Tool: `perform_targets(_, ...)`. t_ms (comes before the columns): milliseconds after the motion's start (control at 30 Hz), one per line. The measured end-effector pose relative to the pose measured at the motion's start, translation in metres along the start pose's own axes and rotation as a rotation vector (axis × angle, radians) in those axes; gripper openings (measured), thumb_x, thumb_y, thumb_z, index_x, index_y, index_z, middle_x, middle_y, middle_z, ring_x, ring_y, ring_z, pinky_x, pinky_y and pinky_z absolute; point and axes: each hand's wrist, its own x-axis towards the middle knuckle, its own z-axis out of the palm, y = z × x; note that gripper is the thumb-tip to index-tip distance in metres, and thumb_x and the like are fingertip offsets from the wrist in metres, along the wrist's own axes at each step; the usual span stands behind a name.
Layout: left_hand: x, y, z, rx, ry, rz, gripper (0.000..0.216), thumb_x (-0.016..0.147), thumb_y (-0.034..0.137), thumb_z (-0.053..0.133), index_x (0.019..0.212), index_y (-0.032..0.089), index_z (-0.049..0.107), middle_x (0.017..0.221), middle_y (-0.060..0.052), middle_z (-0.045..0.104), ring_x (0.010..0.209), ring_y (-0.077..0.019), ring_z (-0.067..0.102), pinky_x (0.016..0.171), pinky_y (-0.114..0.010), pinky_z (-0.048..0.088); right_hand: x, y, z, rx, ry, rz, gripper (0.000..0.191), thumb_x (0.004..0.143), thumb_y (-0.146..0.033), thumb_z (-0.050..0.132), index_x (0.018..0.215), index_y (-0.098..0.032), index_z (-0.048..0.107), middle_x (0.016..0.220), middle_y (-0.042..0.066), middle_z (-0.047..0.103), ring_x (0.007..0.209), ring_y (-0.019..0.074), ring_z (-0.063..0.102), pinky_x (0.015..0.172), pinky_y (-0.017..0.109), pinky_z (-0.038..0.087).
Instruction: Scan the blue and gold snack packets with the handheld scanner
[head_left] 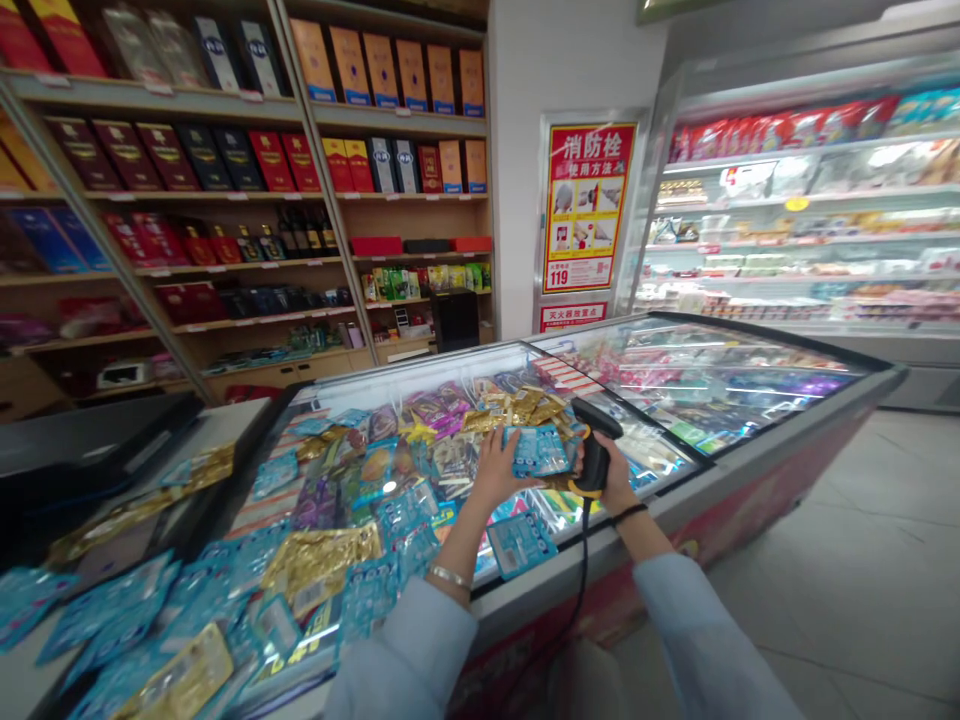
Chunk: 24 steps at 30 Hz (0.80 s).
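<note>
Left grip [498,470] grasps a packet [543,452] between both hands, glossy, printed blue; right grip [616,478] clasps a black scanner [595,460].

At upper right the refrigerated shelves [795,215] shine very bright, the freezer glass [780,365] carries glare, and packets [112,610] at lower left look blurred and stretched.
</note>
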Motion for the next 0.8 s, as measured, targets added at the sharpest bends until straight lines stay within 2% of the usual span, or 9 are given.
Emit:
perform_targets(100,-0.001,0.005,-0.008,-0.038,0.019,-0.004,0.099,0.066,0.066,0.074,0.149,0.026,0.039,0.163,-0.015,0.02,0.151,-0.0364,0.013,0.121,-0.055,0.011,-0.005,-0.003,-0.002,-0.006,-0.013,-0.032,0.034,0.063,-0.048,0.073,0.08,-0.021,0.059,0.053,-0.004,0.057,0.039,0.0118,0.052,0.037,0.023,0.043)
perform_targets(200,-0.003,0.005,-0.025,-0.109,0.045,-0.014,0.091,0.066,0.062,0.076,0.144,0.026,0.047,0.161,-0.014,0.026,0.15,-0.0348,0.019,0.121,-0.054,0.014,-0.009,-0.007,-0.004,-0.039,-0.004,-0.045,0.037,0.061,-0.049,0.076,0.08,-0.021,0.059,0.053,-0.005,0.056,0.04,0.0116,0.052,0.039,0.022,0.044)
perform_targets(300,-0.009,-0.003,-0.055,-0.164,0.111,0.023,0.082,0.066,0.058,0.078,0.137,0.023,0.055,0.157,-0.015,0.034,0.148,-0.0326,0.026,0.121,-0.05,0.02,-0.012,-0.011,-0.002,-0.075,-0.01,-0.04,0.039,0.059,-0.048,0.077,0.081,-0.021,0.061,0.053,-0.005,0.056,0.04,0.012,0.052,0.038,0.023,0.045)
perform_targets(400,-0.022,-0.02,-0.092,-0.175,0.164,0.08,0.073,0.069,0.054,0.078,0.132,0.024,0.059,0.153,-0.014,0.042,0.145,-0.0298,0.033,0.119,-0.047,0.026,-0.014,-0.016,0.011,-0.074,-0.037,-0.045,0.038,0.058,-0.046,0.078,0.081,-0.021,0.062,0.053,-0.004,0.056,0.041,0.0123,0.052,0.038,0.023,0.045)
perform_targets(500,-0.04,-0.047,-0.131,-0.149,0.173,0.071,0.068,0.07,0.051,0.078,0.13,0.024,0.061,0.15,-0.013,0.047,0.142,-0.0293,0.038,0.118,-0.047,0.028,-0.018,-0.016,0.039,-0.086,-0.104,-0.052,0.034,0.061,-0.045,0.077,0.079,-0.02,0.063,0.054,-0.003,0.057,0.042,0.0121,0.052,0.037,0.022,0.045)
perform_targets(600,-0.061,-0.083,-0.165,-0.12,0.212,0.059,0.063,0.071,0.046,0.078,0.127,0.025,0.063,0.146,-0.012,0.051,0.14,-0.0291,0.041,0.117,-0.046,0.029,-0.022,-0.007,0.078,-0.108,-0.201,-0.05,0.032,0.064,-0.046,0.075,0.08,-0.02,0.063,0.054,-0.003,0.057,0.041,0.0118,0.052,0.037,0.021,0.045)
perform_targets(800,-0.106,-0.161,-0.213,-0.041,0.297,-0.107,0.047,0.073,0.031,0.076,0.118,0.021,0.067,0.133,-0.01,0.062,0.127,-0.0259,0.054,0.11,-0.04,0.039,-0.028,0.042,0.157,-0.082,-0.411,0.051,0.03,0.066,-0.046,0.074,0.08,-0.021,0.063,0.052,-0.004,0.057,0.039,0.0113,0.051,0.036,0.021,0.044)
